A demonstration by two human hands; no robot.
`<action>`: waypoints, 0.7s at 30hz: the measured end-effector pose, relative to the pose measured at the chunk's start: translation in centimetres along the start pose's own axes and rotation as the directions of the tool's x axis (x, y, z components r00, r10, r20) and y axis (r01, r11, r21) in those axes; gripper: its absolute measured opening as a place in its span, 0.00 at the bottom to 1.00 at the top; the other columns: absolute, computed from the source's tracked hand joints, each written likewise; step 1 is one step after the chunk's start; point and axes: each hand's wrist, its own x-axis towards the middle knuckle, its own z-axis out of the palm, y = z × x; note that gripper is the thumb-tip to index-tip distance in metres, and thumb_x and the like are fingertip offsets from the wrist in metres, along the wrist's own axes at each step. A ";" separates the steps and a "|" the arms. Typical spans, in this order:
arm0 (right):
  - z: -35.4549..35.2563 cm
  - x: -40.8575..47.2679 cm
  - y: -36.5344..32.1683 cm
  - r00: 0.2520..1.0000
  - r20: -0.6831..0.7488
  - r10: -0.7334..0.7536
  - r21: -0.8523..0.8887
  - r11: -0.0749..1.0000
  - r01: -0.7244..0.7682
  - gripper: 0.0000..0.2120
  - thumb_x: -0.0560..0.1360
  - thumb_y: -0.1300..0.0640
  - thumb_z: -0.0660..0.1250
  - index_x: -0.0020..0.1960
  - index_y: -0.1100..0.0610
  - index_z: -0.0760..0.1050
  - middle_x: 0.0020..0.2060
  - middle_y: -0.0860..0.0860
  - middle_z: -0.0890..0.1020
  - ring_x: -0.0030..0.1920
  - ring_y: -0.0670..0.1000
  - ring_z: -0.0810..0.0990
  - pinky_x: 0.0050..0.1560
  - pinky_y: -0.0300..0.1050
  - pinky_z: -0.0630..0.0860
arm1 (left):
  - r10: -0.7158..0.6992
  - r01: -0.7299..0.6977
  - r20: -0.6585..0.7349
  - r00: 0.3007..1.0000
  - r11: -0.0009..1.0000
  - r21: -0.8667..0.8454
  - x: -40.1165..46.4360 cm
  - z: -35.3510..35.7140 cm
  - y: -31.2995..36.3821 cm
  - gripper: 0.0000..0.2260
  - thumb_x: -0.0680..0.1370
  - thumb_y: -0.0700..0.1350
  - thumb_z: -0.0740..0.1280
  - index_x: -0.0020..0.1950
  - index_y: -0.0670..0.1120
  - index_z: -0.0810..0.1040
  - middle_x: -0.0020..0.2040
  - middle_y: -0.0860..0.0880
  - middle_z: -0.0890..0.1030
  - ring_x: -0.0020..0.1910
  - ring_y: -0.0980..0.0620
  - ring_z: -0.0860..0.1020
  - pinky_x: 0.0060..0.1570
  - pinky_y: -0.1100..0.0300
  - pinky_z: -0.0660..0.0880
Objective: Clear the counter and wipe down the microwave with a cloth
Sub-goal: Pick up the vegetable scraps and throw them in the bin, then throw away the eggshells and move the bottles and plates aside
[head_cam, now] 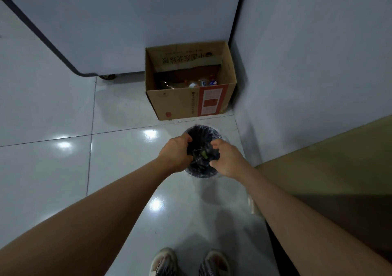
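A small round dark waste bin (201, 130) with a clear liner stands on the tiled floor below me. Both my arms reach down over it. My left hand (176, 153) and my right hand (226, 159) each grip a side of a dark crumpled bag or wrapper (203, 156) held over the bin's mouth. Something green shows inside the dark material. No microwave, cloth or counter top is in view.
An open cardboard box (188, 104) holding bottles stands against the wall behind the bin. A white appliance on castors (118, 27) is at the back left. A brown cabinet side (331, 169) runs along the right. My two shoes (191, 263) are at the bottom.
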 end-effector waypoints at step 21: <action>-22.2 -22.4 -24.4 0.952 -0.031 -0.305 -0.232 0.929 0.289 0.31 0.70 0.65 0.70 0.70 0.53 0.65 0.65 0.52 0.72 0.66 0.53 0.70 0.65 0.49 0.71 | -0.023 0.072 -0.271 0.962 0.982 0.172 -23.9 -30.0 14.1 0.21 0.74 0.42 0.68 0.66 0.47 0.67 0.64 0.46 0.74 0.61 0.46 0.74 0.59 0.51 0.74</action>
